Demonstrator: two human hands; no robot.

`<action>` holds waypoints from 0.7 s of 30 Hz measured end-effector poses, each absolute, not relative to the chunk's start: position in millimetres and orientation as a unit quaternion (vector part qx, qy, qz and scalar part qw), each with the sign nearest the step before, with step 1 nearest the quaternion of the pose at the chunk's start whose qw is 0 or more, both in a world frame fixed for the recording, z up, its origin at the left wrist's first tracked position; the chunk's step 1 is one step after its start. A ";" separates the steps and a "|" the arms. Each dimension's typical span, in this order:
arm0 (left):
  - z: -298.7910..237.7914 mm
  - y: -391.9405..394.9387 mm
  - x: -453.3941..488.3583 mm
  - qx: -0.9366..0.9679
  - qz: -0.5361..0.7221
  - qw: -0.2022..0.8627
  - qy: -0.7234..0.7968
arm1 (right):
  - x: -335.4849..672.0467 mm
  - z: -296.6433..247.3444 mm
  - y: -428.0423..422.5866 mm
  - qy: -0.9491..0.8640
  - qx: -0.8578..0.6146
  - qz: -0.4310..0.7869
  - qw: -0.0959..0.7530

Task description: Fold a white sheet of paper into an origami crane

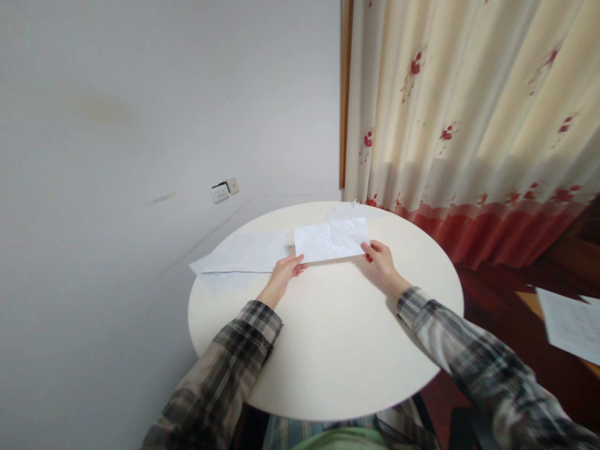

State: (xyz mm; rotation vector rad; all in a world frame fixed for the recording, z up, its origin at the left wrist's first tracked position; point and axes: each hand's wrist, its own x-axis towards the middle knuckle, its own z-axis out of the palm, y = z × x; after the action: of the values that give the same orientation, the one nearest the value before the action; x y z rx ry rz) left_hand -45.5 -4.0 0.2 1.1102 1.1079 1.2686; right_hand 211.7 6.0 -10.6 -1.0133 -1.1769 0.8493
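A creased white sheet of paper [330, 240] is held over the far part of a round cream table [328, 350]. My left hand [287, 270] pinches its near left corner, fingers closed on it. My right hand [379, 256] pinches its near right corner the same way. Both sleeves are plaid. A second, larger white sheet [241, 255] lies flat on the table just left of my left hand, partly hanging over the table's edge.
A small scrap of paper [344, 211] lies at the table's far edge. A grey wall with a socket [224, 189] stands at left, a flowered curtain [469, 125] at right. Printed paper [569, 324] rests on a wooden surface at far right.
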 end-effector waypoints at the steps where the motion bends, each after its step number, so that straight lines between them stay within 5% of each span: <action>1: 0.6 -4.3 -45.8 0.466 0.531 0.535 0.465 | 212.4 -11.1 6.5 -0.519 -0.445 0.363 0.634; 21: 1.5 -2.1 -48.6 0.485 0.472 0.553 0.485 | 218.0 -16.3 14.1 -0.498 -0.473 0.301 0.661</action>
State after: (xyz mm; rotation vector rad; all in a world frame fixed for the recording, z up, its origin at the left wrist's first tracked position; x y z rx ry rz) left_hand -48.6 -2.1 1.5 1.1469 1.1474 1.1168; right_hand 218.0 14.1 -16.3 -1.0705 -1.1265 0.6798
